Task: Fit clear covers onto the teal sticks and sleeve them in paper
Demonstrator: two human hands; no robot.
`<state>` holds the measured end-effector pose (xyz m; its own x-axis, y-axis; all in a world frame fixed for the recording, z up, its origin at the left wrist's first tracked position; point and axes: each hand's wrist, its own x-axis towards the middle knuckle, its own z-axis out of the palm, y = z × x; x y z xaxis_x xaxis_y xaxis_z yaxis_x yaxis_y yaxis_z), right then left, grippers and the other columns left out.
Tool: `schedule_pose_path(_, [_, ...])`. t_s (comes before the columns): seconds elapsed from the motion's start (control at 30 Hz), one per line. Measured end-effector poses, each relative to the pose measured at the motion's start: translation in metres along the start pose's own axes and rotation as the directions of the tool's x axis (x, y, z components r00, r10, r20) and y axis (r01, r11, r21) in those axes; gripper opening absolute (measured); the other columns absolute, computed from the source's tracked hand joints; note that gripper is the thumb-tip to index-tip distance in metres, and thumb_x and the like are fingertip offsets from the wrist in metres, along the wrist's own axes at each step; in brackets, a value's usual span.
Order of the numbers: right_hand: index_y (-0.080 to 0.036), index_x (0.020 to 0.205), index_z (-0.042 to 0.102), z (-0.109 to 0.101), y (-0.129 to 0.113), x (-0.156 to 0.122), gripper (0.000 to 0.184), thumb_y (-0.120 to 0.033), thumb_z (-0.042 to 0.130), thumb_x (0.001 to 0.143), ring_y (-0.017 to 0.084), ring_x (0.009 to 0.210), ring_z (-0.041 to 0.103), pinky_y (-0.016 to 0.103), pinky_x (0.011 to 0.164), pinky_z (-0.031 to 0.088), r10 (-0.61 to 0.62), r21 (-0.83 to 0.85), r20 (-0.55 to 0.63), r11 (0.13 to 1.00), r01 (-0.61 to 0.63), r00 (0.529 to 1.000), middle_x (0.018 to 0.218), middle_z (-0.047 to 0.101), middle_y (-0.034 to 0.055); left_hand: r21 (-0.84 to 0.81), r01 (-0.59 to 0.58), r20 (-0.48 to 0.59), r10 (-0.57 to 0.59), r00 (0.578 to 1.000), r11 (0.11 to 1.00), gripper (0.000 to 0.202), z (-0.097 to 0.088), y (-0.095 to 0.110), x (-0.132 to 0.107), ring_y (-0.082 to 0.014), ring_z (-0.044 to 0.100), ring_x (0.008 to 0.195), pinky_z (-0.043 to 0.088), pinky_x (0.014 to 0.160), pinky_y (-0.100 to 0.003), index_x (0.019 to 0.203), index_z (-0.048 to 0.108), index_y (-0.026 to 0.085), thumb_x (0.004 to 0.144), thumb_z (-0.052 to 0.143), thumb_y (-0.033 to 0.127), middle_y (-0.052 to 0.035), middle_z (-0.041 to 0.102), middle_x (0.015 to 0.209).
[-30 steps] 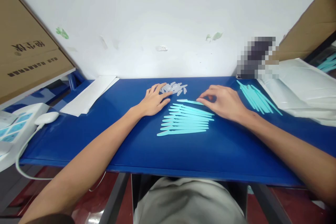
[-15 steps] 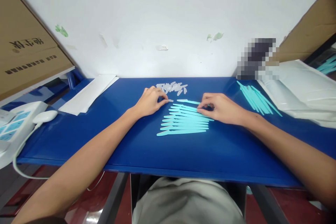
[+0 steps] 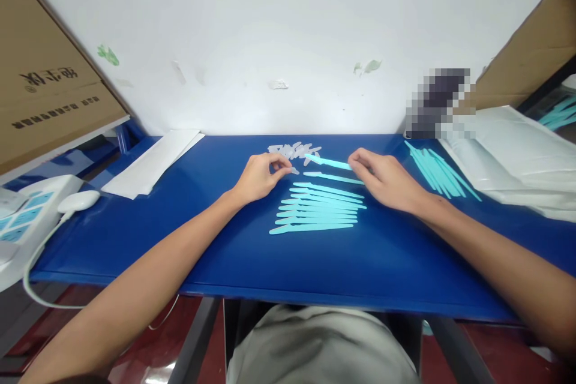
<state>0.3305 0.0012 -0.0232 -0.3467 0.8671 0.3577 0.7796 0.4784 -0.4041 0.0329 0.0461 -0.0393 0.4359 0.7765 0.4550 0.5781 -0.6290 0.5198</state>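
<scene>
My left hand [image 3: 265, 176] pinches a small translucent plastic cap [image 3: 294, 171] between thumb and fingertips. In my right hand [image 3: 382, 175] is the end of a turquoise eyebrow razor [image 3: 330, 162], its head pointing left and raised just above the others. One more razor [image 3: 333, 178] lies close below it, its right end beside my right fingers. Nearer to me, several turquoise razors [image 3: 317, 213] lie side by side in a fanned row, heads to the left. Behind my left fingers is a loose heap of translucent caps [image 3: 288, 150], partly overlapped by the held razor.
Another pile of turquoise razors [image 3: 441, 171] lies at the right, beside white plastic bags [image 3: 508, 150]. White paper sheets [image 3: 153, 162] rest at the left. A white power strip [image 3: 27, 216] with a cable stands at the far left, below a cardboard box [image 3: 54, 60]. A white wall [image 3: 279, 30] rises behind the blue table [image 3: 225, 252].
My right hand has moved away from the row, up and slightly right, with a razor now raised in it. My left hand has shifted slightly right, still pinching the cap.
</scene>
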Motion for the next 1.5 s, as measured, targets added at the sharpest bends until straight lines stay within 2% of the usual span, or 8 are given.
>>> schedule_pose_path(0.1, [-0.024, 0.092, 0.050, 0.002, 0.002, 0.000, 0.027, -0.041, 0.034, 0.105, 0.017, 0.059, 0.050, 0.030, 0.060, 0.037, -0.035, -0.017, 0.030, 0.999, 0.035, 0.999, 0.070, 0.057, -0.0003, -0.056, 0.050, -0.037, -0.053, 0.998, 0.997, 0.018, 0.002, -0.002, 0.000, -0.0197, 0.070, 0.080, 0.053, 0.081, -0.034, 0.101, 0.077, 0.021, 0.089, 0.071, 0.033, -0.0030, 0.078, 0.090])
schedule_pose_path(0.37, [-0.024, 0.095, 0.050, 0.005, 0.002, 0.001, 0.029, -0.042, 0.031, 0.107, 0.018, 0.066, 0.052, 0.031, 0.064, 0.039, -0.083, -0.001, 0.110, 0.997, 0.083, 0.991, 0.078, 0.059, 0.0013, -0.155, 0.113, -0.025, -0.119, 0.993, 0.981, 0.013, 0.004, -0.004, 0.000, -0.0228, 0.072, 0.087, 0.056, 0.081, -0.038, 0.089, 0.080, 0.022, 0.087, 0.071, 0.031, -0.0034, 0.080, 0.092])
schedule_pose_path(0.63, [-0.022, 0.096, 0.056, -0.003, -0.001, 0.002, 0.031, -0.038, 0.033, 0.107, 0.019, 0.076, 0.059, 0.032, 0.071, 0.042, -0.132, 0.004, 0.068, 0.991, 0.132, 0.989, 0.089, 0.067, 0.0055, -0.171, 0.139, -0.034, -0.147, 0.989, 0.975, 0.015, 0.002, 0.002, -0.002, -0.0240, 0.073, 0.090, 0.056, 0.085, -0.039, 0.089, 0.080, 0.022, 0.087, 0.072, 0.035, -0.0038, 0.080, 0.093])
schedule_pose_path(0.93, [-0.022, 0.102, 0.059, 0.006, -0.014, 0.005, 0.034, -0.041, 0.031, 0.108, 0.022, 0.084, 0.063, 0.034, 0.074, 0.045, -0.141, 0.016, 0.074, 0.990, 0.140, 0.987, 0.097, 0.070, 0.0076, -0.206, 0.074, -0.063, -0.088, 0.994, 0.976, 0.014, 0.010, 0.013, 0.002, -0.0242, 0.073, 0.090, 0.058, 0.086, -0.039, 0.087, 0.079, 0.022, 0.086, 0.073, 0.034, -0.0028, 0.080, 0.091])
schedule_pose_path(1.13, [-0.020, 0.107, 0.067, 0.008, -0.004, 0.004, 0.038, -0.040, 0.034, 0.107, 0.025, 0.092, 0.066, 0.037, 0.079, 0.047, -0.118, -0.117, 0.131, 0.984, 0.134, 0.984, 0.103, 0.071, 0.0106, 0.061, 0.016, -0.024, -0.015, 1.000, 0.998, 0.029, 0.007, -0.002, 0.008, -0.0280, 0.061, 0.120, 0.048, 0.105, -0.047, 0.118, 0.074, 0.023, 0.098, 0.057, 0.036, -0.0071, 0.073, 0.124])
schedule_pose_path(1.3, [-0.019, 0.103, 0.072, 0.004, 0.001, 0.001, 0.037, -0.038, 0.040, 0.104, 0.027, 0.092, 0.067, 0.039, 0.076, 0.044, -0.089, -0.285, 0.177, 0.948, 0.138, 0.980, 0.104, 0.075, 0.0109, 0.367, 0.061, 0.179, -0.134, 0.975, 0.928, 0.051, 0.004, -0.019, 0.005, -0.0418, 0.030, 0.147, 0.034, 0.109, -0.068, 0.152, 0.048, 0.029, 0.104, 0.041, 0.042, -0.0153, 0.036, 0.162])
schedule_pose_path(1.4, [-0.020, 0.098, 0.073, 0.000, -0.005, 0.001, 0.034, -0.038, 0.044, 0.101, 0.023, 0.074, 0.065, 0.042, 0.082, 0.042, -0.092, -0.285, 0.172, 0.948, 0.139, 0.981, 0.083, 0.074, 0.0063, 0.428, 0.067, 0.205, -0.169, 0.964, 0.901, 0.051, 0.004, -0.019, 0.004, -0.0446, 0.023, 0.149, 0.028, 0.110, -0.072, 0.154, 0.046, 0.032, 0.105, 0.037, 0.045, -0.0145, 0.026, 0.166])
schedule_pose_path(1.5, [-0.021, 0.091, 0.075, -0.004, -0.010, 0.000, 0.035, -0.044, 0.050, 0.098, 0.018, 0.054, 0.055, 0.039, 0.079, 0.041, -0.077, -0.215, 0.249, 0.968, 0.133, 0.965, 0.055, 0.059, -0.0012, 0.466, 0.015, 0.195, -0.120, 0.973, 0.884, 0.046, 0.002, -0.015, 0.002, -0.0434, 0.026, 0.147, 0.030, 0.110, -0.068, 0.143, 0.060, 0.027, 0.105, 0.038, 0.042, -0.0150, 0.032, 0.163])
